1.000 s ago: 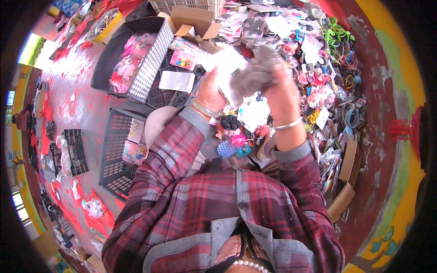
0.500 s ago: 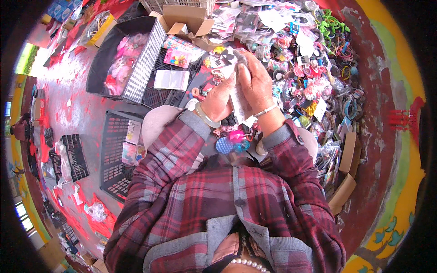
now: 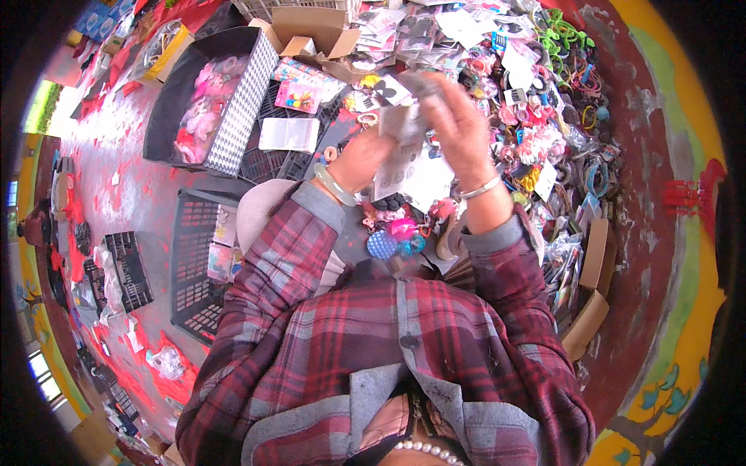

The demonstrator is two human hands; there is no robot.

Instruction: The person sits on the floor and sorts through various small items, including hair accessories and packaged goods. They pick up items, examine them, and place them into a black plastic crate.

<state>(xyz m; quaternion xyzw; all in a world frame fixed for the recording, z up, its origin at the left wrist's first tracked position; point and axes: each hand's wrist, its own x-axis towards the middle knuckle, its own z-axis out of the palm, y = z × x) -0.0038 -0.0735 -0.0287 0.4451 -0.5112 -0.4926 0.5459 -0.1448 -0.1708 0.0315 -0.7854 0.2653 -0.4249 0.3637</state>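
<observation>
In front of me my left hand (image 3: 364, 160) is closed on the upper part of a printed white card (image 3: 398, 169), which hangs down from its fingers. My right hand (image 3: 460, 128) is raised beside it with bent fingers, partly smeared by motion. A blurred greyish piece (image 3: 420, 87) shows at its fingertips; its kind cannot be made out. Beneath the hands lies a bright white sheet (image 3: 435, 177). Nearer my lap are hair ties with a pink pompom (image 3: 402, 228) and a blue dotted ball (image 3: 381, 245).
A large heap of hair accessories (image 3: 536, 144) spreads on the right, with flat packets (image 3: 423, 33) behind. Left stand a black box of pink fluffy items (image 3: 211, 109) and a dark plastic crate (image 3: 190, 256). An open cardboard box (image 3: 311, 31) is at the back; cardboard (image 3: 594, 264) lies right.
My hands have moved apart, the right one to the right and the left one slightly left. More of the printed card and the white sheet beneath now shows.
</observation>
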